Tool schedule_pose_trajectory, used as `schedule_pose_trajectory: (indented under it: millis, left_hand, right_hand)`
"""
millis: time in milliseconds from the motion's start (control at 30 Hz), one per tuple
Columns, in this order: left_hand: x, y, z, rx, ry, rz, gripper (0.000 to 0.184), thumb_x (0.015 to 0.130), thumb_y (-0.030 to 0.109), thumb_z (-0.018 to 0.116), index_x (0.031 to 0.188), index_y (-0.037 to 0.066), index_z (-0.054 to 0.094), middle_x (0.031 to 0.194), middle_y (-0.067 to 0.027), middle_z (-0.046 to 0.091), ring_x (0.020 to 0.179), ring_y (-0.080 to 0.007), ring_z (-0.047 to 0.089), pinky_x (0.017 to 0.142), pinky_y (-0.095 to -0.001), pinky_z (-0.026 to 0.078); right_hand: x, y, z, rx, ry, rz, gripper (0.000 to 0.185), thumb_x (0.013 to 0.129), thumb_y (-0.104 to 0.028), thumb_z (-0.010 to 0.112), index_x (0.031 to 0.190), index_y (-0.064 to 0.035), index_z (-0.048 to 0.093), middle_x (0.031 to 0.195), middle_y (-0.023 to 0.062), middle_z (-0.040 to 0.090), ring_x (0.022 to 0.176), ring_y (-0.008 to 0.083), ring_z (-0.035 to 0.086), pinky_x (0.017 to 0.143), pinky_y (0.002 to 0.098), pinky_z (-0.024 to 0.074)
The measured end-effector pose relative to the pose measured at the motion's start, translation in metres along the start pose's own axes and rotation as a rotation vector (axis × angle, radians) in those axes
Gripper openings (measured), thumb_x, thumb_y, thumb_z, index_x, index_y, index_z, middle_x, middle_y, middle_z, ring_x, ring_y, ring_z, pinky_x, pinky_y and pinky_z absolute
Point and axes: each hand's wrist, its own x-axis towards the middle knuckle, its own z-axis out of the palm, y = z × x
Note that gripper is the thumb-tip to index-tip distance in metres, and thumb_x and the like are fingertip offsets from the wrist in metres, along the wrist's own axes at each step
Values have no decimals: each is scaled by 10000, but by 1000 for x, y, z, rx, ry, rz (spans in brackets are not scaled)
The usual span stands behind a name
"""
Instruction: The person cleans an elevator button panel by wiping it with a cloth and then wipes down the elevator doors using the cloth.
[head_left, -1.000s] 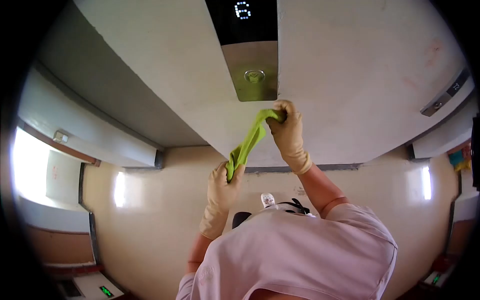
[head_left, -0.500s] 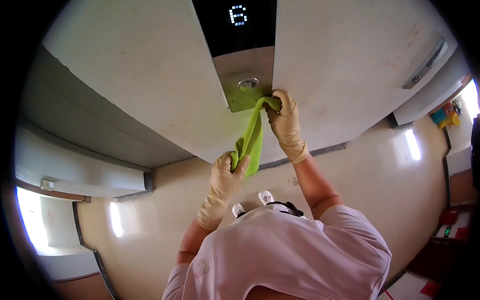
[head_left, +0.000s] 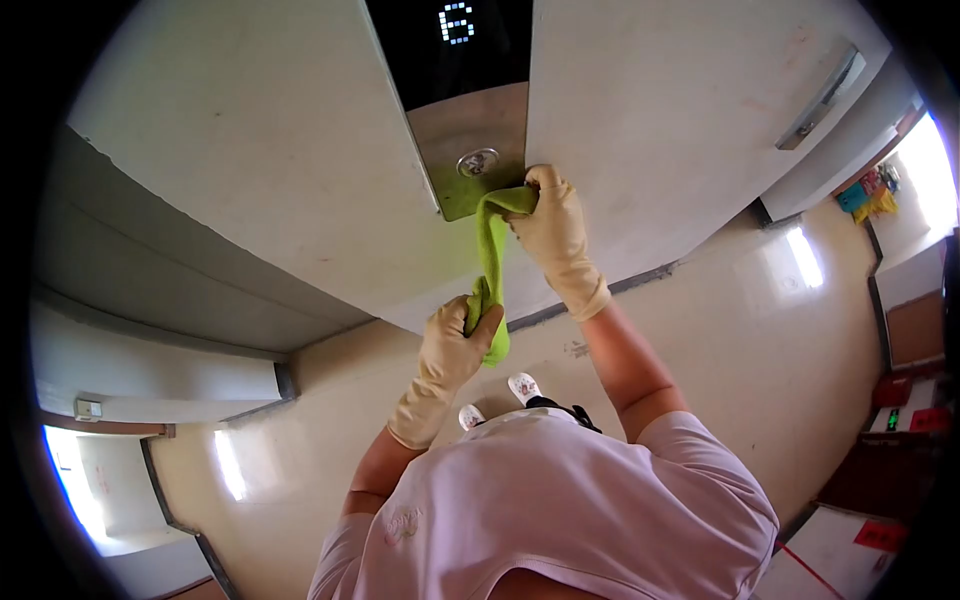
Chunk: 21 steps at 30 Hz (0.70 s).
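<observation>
A green cloth (head_left: pixel 492 240) hangs between my two gloved hands in front of the wall. My right hand (head_left: pixel 552 225), in a cream rubber glove, pinches its upper end at the lower right corner of a metal call panel (head_left: pixel 468 130). Lower and to the left, my left hand (head_left: pixel 452 345), gloved alike, is closed on the cloth's other end. The panel has a round button (head_left: pixel 478 162) and a black display (head_left: pixel 455 24) showing 6. Whether the cloth touches the panel's lower edge I cannot tell.
A grey recessed door surface (head_left: pixel 180 250) is at the left. On the right wall is a second narrow metal panel (head_left: pixel 820 98). Colourful items (head_left: pixel 868 196) lie at the far right. Below are the tiled floor (head_left: pixel 330 420) and white patterned shoes (head_left: pixel 523 386).
The view has turned, and the panel now appears further left. My right hand has risen to the panel's lower corner with the cloth. Both hands still hold it.
</observation>
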Motion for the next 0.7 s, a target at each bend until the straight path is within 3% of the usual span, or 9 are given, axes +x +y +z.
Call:
schedule_pose_trajectory:
  millis: [100,200,267,300,367,467,633,700]
  left_hand:
    - [-3,-7,-2,56,-9,47,232,807,170,680,738,-17,564,629,-134,576,519,-233,517,513,-339,428]
    - [-4,-16,-10,139,8,76,235,807,174,685,751,-21,568,645,-138,585,521,-238,516,516,-339,433]
    - [-9,-9,-15,101,58,75,229,806,171,688,761,-20,572,647,-134,587,522,-240,521,517,-337,435]
    - [-10,-4,-18,62,101,72,223,805,168,691,771,-19,576,649,-131,588,523,-241,526,517,-335,437]
    - [-7,1,-23,66,141,98,210,806,158,690,774,-15,578,646,-125,588,523,-241,530,516,-334,437]
    - [1,21,-40,72,179,101,180,806,141,688,788,-7,587,656,-120,595,538,-245,554,522,-334,443]
    - [3,1,-52,220,185,191,134,803,105,678,800,2,592,695,-119,606,588,-250,581,550,-328,455]
    - [4,-8,-54,217,203,206,130,800,100,679,798,3,592,694,-118,605,592,-258,579,553,-331,455]
  right_hand:
    - [-2,-8,10,-92,60,89,449,608,-54,802,941,-16,505,764,151,595,674,312,583,609,384,464]
    - [-17,-2,22,-6,131,66,542,592,-107,835,1002,-22,490,869,144,581,736,295,559,665,377,458]
    - [-25,-10,28,-109,234,93,711,571,-145,857,1142,-36,447,1002,123,527,892,281,496,775,374,429]
    - [-22,-15,31,-104,237,92,711,571,-145,857,1142,-36,447,1002,123,527,892,281,496,775,374,429]
    - [-16,-28,35,-57,255,127,982,555,-243,866,1343,-78,302,1151,156,425,1047,333,414,881,439,369]
    - [-5,-46,35,-31,336,107,1121,551,-260,872,1417,-79,183,1186,187,388,1065,351,386,906,450,346]
    - [-27,-28,44,-104,309,164,1162,568,-268,865,1434,-45,123,1194,189,396,1062,348,384,924,460,322]
    - [-25,-31,39,-145,288,112,1167,573,-212,870,1438,-30,107,1153,162,367,1019,304,384,892,421,353]
